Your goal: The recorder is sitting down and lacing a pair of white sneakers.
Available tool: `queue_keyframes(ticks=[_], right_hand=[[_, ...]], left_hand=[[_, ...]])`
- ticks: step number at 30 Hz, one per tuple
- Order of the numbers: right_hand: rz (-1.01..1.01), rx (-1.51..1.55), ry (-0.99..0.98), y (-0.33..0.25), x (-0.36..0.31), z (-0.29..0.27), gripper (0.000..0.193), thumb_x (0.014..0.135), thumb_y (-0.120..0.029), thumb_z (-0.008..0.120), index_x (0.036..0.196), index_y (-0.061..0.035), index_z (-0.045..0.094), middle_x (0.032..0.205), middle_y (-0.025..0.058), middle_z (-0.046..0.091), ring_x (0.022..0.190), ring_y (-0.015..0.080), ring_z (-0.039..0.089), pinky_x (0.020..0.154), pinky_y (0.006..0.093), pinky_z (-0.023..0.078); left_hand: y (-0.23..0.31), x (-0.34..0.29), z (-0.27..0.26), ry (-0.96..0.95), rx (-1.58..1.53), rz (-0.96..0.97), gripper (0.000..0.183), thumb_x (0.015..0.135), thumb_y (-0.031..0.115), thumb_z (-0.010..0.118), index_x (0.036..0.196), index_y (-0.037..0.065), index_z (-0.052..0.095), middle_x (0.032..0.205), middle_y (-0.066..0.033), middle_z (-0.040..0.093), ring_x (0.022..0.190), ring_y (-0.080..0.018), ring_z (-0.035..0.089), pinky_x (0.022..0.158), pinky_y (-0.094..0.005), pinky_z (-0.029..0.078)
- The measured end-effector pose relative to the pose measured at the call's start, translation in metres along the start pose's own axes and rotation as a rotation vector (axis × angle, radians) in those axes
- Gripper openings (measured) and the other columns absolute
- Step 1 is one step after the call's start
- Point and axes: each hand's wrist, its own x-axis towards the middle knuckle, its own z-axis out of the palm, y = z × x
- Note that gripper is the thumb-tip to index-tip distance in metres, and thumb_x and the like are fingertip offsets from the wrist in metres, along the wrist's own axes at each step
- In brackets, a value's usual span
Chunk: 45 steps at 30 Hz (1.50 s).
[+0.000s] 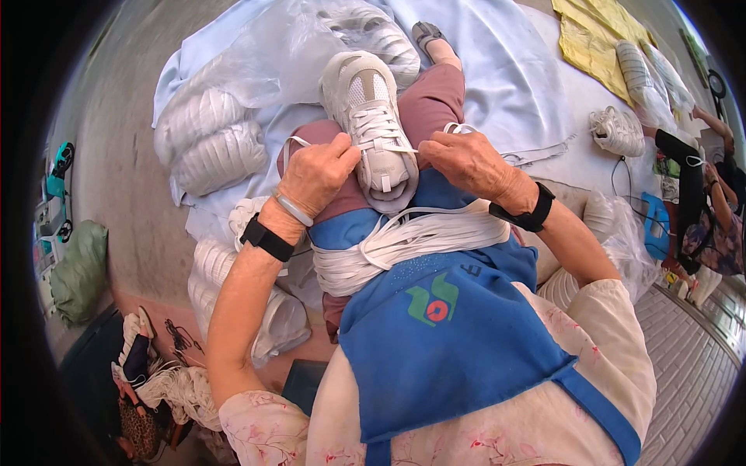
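A white and beige sneaker [365,84] rests between my knees, its heel toward me and its toe pointing away. Its flat white shoelace [378,130] is threaded through the eyelets. My left hand [317,175] is closed at the left side of the shoe, pinching one lace end, with a loop of lace standing out past the fingers. On the other side my right hand [471,168] pinches the other end, which runs out taut from the shoe. Across my lap, over the blue apron [458,334], lies a thick bundle of white laces [412,242].
Clear bags of white shoes [217,144] lie on a pale blue cloth [509,70] ahead and left. More bagged shoes [272,318] sit by my left arm. A lone sneaker [618,130] stands at the right, near a yellow sack [594,39]. Other people [719,210] sit at far right.
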Motion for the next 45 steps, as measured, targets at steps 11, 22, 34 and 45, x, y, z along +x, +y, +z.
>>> queue_keyframes(ticks=[11,22,34,45], right_hand=[[0.375,-0.139,0.052,0.02,-0.02,-0.009,0.017,0.084,-0.016,0.058,0.077,-0.0016,0.055,0.074,0.0116,0.055,0.065,0.0298,0.059,0.058,0.0396,0.048],[0.503,0.751,0.234,-0.023,-0.013,-0.024,0.018,0.086,-0.018,0.06,0.085,0.0001,0.063,0.064,0.0066,0.055,0.057,0.0117,0.05,0.054,0.0266,0.041],[0.434,-0.029,0.161,-0.017,-0.03,-0.007,0.016,0.078,-0.019,0.066,0.084,-0.0043,0.06,0.076,0.0114,0.059,0.073,0.0293,0.059,0.064,0.0384,0.046],[0.359,0.013,0.205,0.0,-0.018,0.013,0.009,0.077,-0.009,0.062,0.08,-0.0027,0.057,0.076,0.0126,0.056,0.072,0.0315,0.058,0.064,0.0382,0.047]], left_hand=[[0.031,-0.03,-0.018,0.143,-0.314,-0.543,0.012,0.082,0.004,0.061,0.095,0.005,0.062,0.084,-0.0063,0.06,0.069,-0.0184,0.061,0.059,-0.0262,0.048],[0.052,-0.033,-0.004,-0.005,-1.158,-1.179,0.025,0.09,0.012,0.056,0.109,-0.004,0.057,0.086,-0.0068,0.063,0.067,-0.0106,0.061,0.063,-0.0212,0.051],[0.039,-0.025,0.004,0.056,-0.646,-0.97,0.022,0.087,0.019,0.059,0.093,-0.002,0.064,0.077,-0.016,0.064,0.068,-0.0222,0.063,0.065,-0.0329,0.048],[0.035,-0.029,0.004,-0.009,-0.828,-1.058,0.025,0.088,0.022,0.06,0.101,0.002,0.066,0.083,-0.0095,0.068,0.074,-0.0147,0.061,0.069,-0.028,0.048]])
